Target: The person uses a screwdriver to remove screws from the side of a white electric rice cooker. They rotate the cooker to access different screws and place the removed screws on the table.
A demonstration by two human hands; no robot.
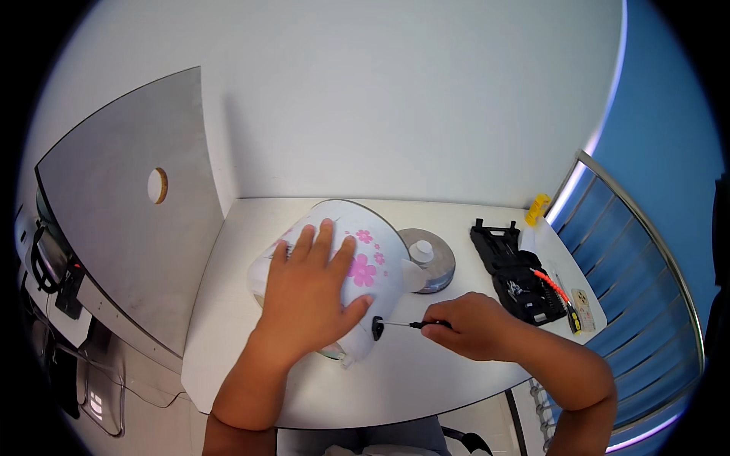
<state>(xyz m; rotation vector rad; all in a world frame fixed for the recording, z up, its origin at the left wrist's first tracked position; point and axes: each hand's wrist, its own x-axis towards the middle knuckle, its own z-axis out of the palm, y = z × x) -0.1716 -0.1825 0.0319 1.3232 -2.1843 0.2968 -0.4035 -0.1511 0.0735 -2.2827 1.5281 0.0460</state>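
A white rounded appliance body with pink flowers (391,262), which looks like a rice cooker, lies on the white table. My left hand (304,292) rests flat on its top, fingers spread. In my right hand (473,327) a screwdriver (399,324) is gripped by its black handle, its thin metal shaft pointing left. The shaft's tip meets a small black fitting (377,328) on the body's near right side; the exact contact is too small to make out. Behind the body's right edge sits a round grey lid-like piece (441,266) with a white knob, partly covered.
An open black tool case (511,277) lies on the table's right side. Beside it are an orange flexible shaft (550,284) and a yellow object (537,207). A grey partition (122,182) with a hole borders the left, a metal railing (654,228) the right.
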